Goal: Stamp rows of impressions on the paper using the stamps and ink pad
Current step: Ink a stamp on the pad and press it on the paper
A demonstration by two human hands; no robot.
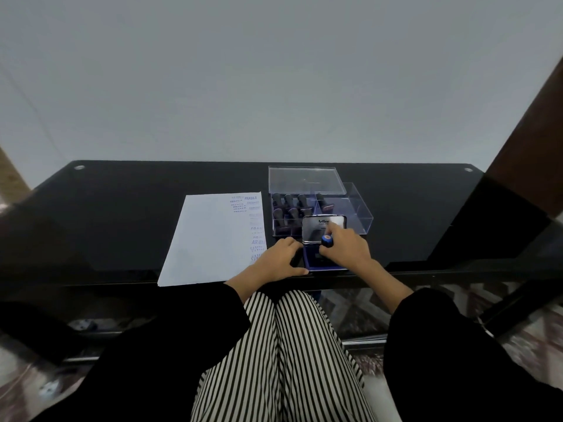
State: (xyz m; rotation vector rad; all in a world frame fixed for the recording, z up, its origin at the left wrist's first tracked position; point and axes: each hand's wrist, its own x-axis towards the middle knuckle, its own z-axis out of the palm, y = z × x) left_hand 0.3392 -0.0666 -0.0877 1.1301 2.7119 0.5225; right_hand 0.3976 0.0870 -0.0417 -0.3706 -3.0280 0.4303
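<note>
At near table (pixel 122 223) edge, right hand (pixel 347 248) grips black stamp (pixel 326 240) upright on open blue ink pad (pixel 313 260), long axis vertical, blue-capped handle up; left hand (pixel 275 258) holds its left edge, paper (pixel 210 239) just left.

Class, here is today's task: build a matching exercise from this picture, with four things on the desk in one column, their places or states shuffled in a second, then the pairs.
1. paper
2. blue-topped stamp
3. ink pad
4. clear lid

A. hinged open
B. behind the stamp box
C. held in the right hand
D. left of the stamp box, printed along its right edge

Pairs: 1-D, 2-C, 3-A, 4-B.
</note>
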